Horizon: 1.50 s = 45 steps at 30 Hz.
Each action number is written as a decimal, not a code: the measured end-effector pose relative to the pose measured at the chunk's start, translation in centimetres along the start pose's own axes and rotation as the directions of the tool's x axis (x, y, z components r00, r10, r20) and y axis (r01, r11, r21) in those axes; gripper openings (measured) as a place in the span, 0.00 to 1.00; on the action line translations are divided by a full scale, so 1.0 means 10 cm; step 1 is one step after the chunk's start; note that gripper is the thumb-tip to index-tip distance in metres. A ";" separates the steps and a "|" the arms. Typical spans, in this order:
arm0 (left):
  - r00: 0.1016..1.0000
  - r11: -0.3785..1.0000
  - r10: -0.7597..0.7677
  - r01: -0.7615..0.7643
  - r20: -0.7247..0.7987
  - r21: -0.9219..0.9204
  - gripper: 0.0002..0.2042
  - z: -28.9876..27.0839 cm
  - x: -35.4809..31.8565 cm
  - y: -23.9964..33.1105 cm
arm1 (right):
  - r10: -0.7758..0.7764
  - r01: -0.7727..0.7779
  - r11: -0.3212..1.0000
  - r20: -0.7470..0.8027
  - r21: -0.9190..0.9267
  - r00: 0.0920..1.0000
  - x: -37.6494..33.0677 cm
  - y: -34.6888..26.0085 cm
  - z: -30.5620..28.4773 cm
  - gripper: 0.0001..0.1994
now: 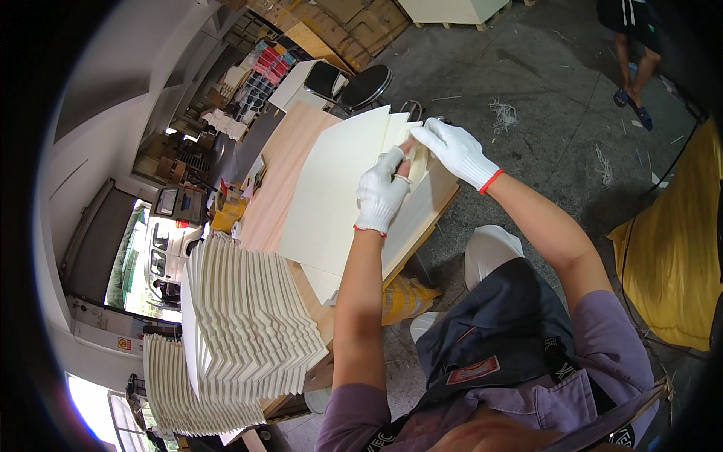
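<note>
Large cream card sheets [324,181] lie fanned in a loose pile on a wooden table, their far corners stepped. At the pile's right edge, my left hand [380,194], in a white knit glove with bare fingertips, is closed with its fingers bent on the sheet edge. Close beside it, my right hand [456,153], also in a white glove with a red cuff, has its fingers curled over the same edge. The fingertips of both hands nearly meet. What lies under the right fingers is partly hidden.
Tall stacks of cream folded sheets [245,316] stand left of the table [271,181]. Yellow tape-wrapped material [407,299] is under its near edge. A black stool [367,87] stands beyond. Yellow sheeting [674,233] hangs at right. Another person [636,64] stands at far right.
</note>
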<state>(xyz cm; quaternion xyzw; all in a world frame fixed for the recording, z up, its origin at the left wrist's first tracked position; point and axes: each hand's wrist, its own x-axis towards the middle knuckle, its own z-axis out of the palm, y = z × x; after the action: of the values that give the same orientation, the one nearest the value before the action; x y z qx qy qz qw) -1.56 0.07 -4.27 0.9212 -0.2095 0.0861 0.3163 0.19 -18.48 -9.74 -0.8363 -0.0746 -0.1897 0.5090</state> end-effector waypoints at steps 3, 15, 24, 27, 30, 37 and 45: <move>1.000 0.999 0.022 -0.022 -0.017 0.037 0.13 0.03 0.03 -0.14 | 0.029 -0.029 1.000 0.031 -0.004 0.999 0.03 0.00 0.01 0.24; 0.999 0.993 0.001 -0.007 0.051 0.121 0.16 -0.02 0.00 0.02 | 0.022 -0.021 0.999 -0.039 0.034 0.999 0.00 0.05 0.06 0.23; 0.978 0.944 0.209 -0.199 -0.013 0.263 0.18 0.05 -0.01 -0.02 | 0.040 -0.040 0.999 -0.048 -0.004 0.998 0.01 -0.01 -0.09 0.24; 0.941 0.905 0.322 -0.274 -0.104 0.327 0.24 0.05 -0.09 -0.08 | 0.119 -0.103 0.988 -0.139 0.119 0.983 -0.11 -0.30 -0.24 0.25; 0.920 0.899 0.347 -0.271 -0.182 0.344 0.24 0.01 -0.15 -0.01 | 0.286 -0.207 0.372 0.100 0.905 0.953 -0.08 -0.26 -0.01 0.22; 0.777 0.932 0.287 -0.362 -0.560 -0.025 0.08 0.19 -1.11 -0.24 | 0.151 -0.744 0.058 0.731 0.665 0.666 -0.19 -0.51 0.55 0.23; 0.829 -0.012 -0.554 0.085 0.078 -0.996 0.15 0.14 -2.24 -0.62 | 0.166 -0.653 0.278 0.634 0.704 0.755 -0.30 -0.58 0.64 0.21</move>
<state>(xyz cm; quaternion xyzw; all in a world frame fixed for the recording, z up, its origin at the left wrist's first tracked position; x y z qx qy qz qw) -18.86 11.02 -15.30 0.4489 0.0713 0.0045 0.8907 -2.91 -9.92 -8.77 -0.4303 -0.0510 0.2197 0.8740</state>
